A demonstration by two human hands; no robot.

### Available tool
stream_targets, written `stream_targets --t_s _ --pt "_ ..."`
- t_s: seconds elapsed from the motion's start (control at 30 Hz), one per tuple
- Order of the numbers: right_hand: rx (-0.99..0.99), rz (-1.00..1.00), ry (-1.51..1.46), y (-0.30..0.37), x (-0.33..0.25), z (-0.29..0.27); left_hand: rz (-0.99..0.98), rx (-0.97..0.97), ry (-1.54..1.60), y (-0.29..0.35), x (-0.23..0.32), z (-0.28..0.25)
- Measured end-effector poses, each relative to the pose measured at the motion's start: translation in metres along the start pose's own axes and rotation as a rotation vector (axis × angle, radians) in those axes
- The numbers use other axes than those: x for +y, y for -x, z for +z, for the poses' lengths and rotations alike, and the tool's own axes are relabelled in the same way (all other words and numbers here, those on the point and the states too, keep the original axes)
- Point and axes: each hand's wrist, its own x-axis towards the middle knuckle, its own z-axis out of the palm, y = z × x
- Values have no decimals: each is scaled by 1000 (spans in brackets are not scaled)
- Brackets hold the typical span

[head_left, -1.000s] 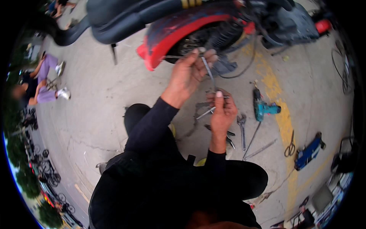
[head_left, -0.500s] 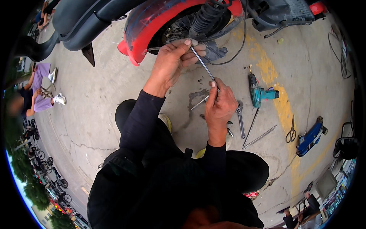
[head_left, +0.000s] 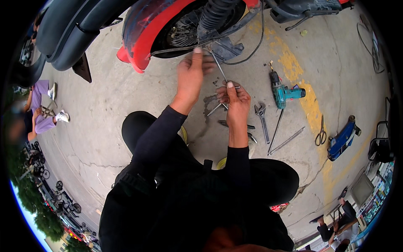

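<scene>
My right hand (head_left: 237, 101) is closed around the near end of a thin metal rod (head_left: 219, 66), a short bar showing beside the fingers. The rod slants up and left, its far tip at the hub area of a red-fendered motorcycle wheel (head_left: 184, 33). My left hand (head_left: 191, 80) is beside that tip, slightly blurred, its thumb raised and fingers stretched to the right, with nothing visible in them. Beyond it are a black coil-spring shock absorber (head_left: 218, 14) and a dark flap (head_left: 228, 49). Whether the tip touches a part is hard to make out.
On the concrete to the right lie an adjustable wrench (head_left: 262, 122), a teal cordless drill (head_left: 283, 92), a metal rod (head_left: 286, 140), scissors (head_left: 320, 136) and a blue floor jack (head_left: 342, 138). Pliers (head_left: 224, 123) lie under my right wrist. A seated person (head_left: 40, 103) is at left.
My left hand has come off the rod's far end and moved slightly down and left. The right hand has moved up and left with the rod, toward the wheel.
</scene>
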Motion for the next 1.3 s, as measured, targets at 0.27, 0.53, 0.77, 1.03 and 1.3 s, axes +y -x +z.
stream_targets --t_s 0.27,0.53,0.77,1.03,1.3 --pt "87 16 74 -22 14 5 6 250 36 -29 -27 -3" --pt "98 -4 72 -32 22 10 -86 179 270 -43 -24 -10" --pt "89 22 35 -31 28 13 -124 90 222 -34 -31 -7" --pt "87 -13 60 -30 26 20 -9 112 51 -39 -38 -12" --pt "153 -235 358 -26 32 26 1 113 137 -37 -46 -11"
